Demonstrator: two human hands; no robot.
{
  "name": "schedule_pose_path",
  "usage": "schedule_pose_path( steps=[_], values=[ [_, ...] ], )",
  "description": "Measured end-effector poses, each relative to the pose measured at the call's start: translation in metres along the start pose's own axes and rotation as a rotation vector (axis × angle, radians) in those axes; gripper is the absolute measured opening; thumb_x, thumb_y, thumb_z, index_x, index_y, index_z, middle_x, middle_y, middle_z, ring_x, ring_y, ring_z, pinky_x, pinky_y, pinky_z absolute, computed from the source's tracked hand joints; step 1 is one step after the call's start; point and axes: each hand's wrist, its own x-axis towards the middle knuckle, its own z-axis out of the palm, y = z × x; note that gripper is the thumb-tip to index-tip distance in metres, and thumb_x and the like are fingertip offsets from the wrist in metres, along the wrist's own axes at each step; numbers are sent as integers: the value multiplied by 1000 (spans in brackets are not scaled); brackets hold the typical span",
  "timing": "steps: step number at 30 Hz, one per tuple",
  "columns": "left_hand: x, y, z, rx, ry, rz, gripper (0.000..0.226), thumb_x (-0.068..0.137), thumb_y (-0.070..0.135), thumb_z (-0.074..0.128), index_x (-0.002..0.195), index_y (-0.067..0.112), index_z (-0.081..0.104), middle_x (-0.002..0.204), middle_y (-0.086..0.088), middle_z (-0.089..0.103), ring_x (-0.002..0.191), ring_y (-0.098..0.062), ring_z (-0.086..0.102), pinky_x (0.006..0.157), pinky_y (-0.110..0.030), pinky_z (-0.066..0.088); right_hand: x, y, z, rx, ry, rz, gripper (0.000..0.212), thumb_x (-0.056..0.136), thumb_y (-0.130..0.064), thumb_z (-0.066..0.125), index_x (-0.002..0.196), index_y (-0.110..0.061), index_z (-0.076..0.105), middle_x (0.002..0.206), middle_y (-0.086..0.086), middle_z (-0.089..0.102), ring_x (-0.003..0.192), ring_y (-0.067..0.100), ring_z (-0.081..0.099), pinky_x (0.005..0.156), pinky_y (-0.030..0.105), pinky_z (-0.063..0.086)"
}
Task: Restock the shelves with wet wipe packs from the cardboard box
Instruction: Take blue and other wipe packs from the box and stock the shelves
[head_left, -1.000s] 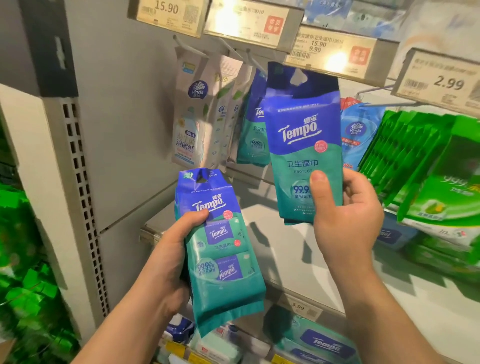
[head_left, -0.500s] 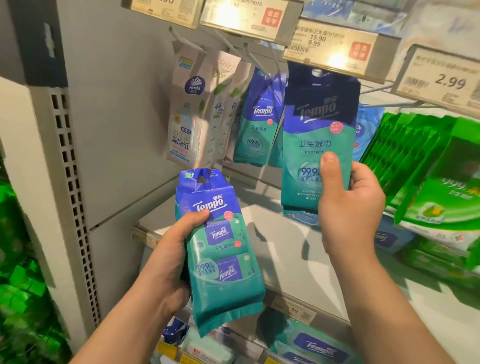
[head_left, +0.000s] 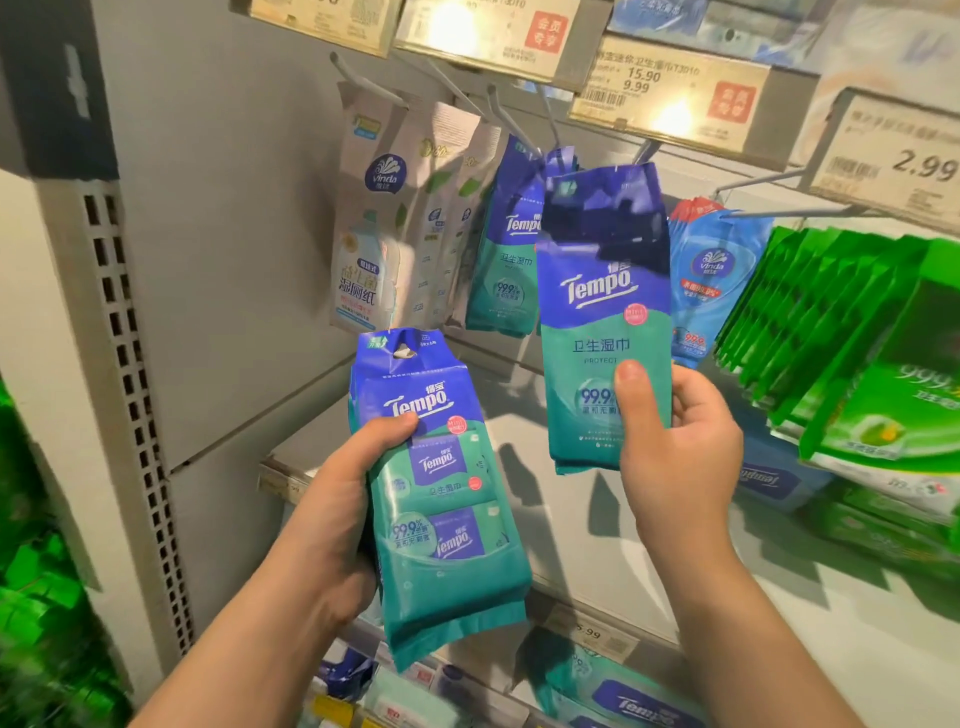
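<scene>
Now, left hand (head_left: 332, 514): fingers curled round a stack of Tempo wipe packs (head_left: 447, 499), thumb across the front, held low before the shelf (head_left: 582, 525).
Right hand (head_left: 675, 441): thumb and fingers pinch the bottom of a single Tempo pack (head_left: 602, 312), raised upright.
Pack top: at the hook (head_left: 644, 150); whether threaded, unclear.
Neighbours: Tempo packs hanging (head_left: 511, 249) left, green packs (head_left: 831, 322) right.

Grey shop shelving (head_left: 597, 519), perforated upright (head_left: 132, 415)
</scene>
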Motion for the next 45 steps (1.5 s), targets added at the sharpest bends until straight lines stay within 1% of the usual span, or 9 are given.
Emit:
schedule_pose_path(
  steps=[4, 12, 14, 17, 22, 27, 32, 40, 45],
  values=[
    [3, 0, -3, -8, 6, 14, 48, 68, 39, 74, 109, 15, 75, 101, -15, 78, 74, -32, 74, 80, -44, 58, -6, -18, -2, 78, 4, -112, 34, 79, -52, 68, 100, -25, 69, 88, -18, 74, 79, 2, 68, 71, 25, 57],
    [8, -5, -5, 0, -23, 0, 43, 68, 38, 75, 104, 14, 75, 98, -15, 78, 73, -31, 74, 79, -43, 57, -7, -26, -6, 97, 40, -290, 19, 84, -45, 68, 99, -34, 65, 89, -16, 72, 81, 3, 65, 72, 26, 54],
    [11, -2, -3, 3, -24, 8, 42, 69, 36, 74, 104, 12, 75, 97, -15, 78, 74, -32, 74, 76, -44, 59, -5, -24, -5, 92, 41, -256, 21, 83, -47, 68, 99, -33, 65, 89, -18, 72, 80, 3, 66, 72, 29, 56],
    [17, 2, 0, 17, -20, 82, 31, 71, 27, 68, 97, 9, 72, 79, -13, 78, 59, -26, 74, 52, -33, 59, 3, -24, -2, 68, 59, -228, 24, 85, -50, 68, 98, -30, 67, 91, -11, 73, 83, 9, 69, 73, 35, 58],
    [13, -4, -4, -2, -69, 14, 39, 70, 38, 73, 101, 14, 75, 95, -14, 78, 70, -31, 74, 71, -40, 57, 13, -22, 0, 58, 110, -137, 39, 83, -58, 64, 94, -21, 68, 87, -6, 74, 77, 6, 68, 68, 30, 57],
    [19, 2, 1, 28, -46, 76, 18, 89, 23, 62, 94, 8, 71, 73, -12, 76, 53, -24, 72, 45, -29, 56, 18, -17, 1, 23, 97, -41, 44, 80, -65, 63, 82, -21, 67, 80, -6, 72, 71, 11, 65, 70, 45, 59],
    [22, 2, 1, 33, -45, 82, 18, 83, 23, 64, 92, 9, 69, 70, -11, 76, 51, -23, 72, 42, -28, 55, 22, -11, 3, 22, 75, 7, 45, 79, -67, 66, 77, -22, 68, 76, -4, 73, 71, 15, 65, 72, 55, 59],
    [18, 3, 1, 14, -38, 67, 29, 72, 28, 68, 94, 10, 73, 80, -14, 77, 58, -27, 74, 47, -33, 58, 25, 7, 9, 28, 33, 112, 55, 74, -67, 68, 92, -16, 71, 90, -2, 78, 82, 15, 72, 82, 52, 61],
    [12, 3, -3, -12, -29, 14, 32, 68, 36, 75, 92, 15, 78, 99, -17, 78, 77, -35, 73, 88, -48, 57, 13, 15, 14, -19, -145, 164, 55, 79, -55, 81, 113, -17, 60, 106, 0, 76, 76, 21, 76, 60, 39, 59]
  ],
)
